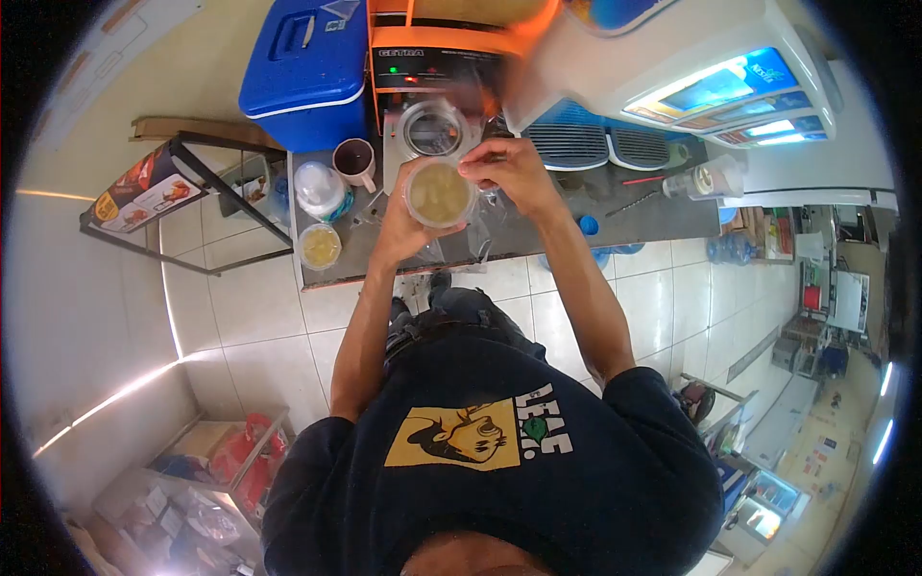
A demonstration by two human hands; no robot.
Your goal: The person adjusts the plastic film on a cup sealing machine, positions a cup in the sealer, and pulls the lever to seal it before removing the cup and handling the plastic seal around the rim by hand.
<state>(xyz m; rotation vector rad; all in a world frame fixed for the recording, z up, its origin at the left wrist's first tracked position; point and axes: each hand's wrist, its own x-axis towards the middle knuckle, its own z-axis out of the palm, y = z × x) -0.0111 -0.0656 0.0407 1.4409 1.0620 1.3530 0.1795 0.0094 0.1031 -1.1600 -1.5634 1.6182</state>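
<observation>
My left hand (401, 223) grips a clear plastic cup (440, 194) filled with a yellowish drink, held above the grey counter (538, 230). My right hand (512, 169) rests its fingers on the cup's right rim. Just behind the cup stands an orange cup-sealing machine (437, 67) with a round metal cup holder (432, 130).
On the counter's left lie a brown mug (354, 160), a domed clear lid (319, 188) and a second filled cup (319, 246). A blue cooler box (305, 72) stands behind. A drinks dispenser (691, 72) is at the right, with another cup (706, 180) beside it. White tiled floor lies below.
</observation>
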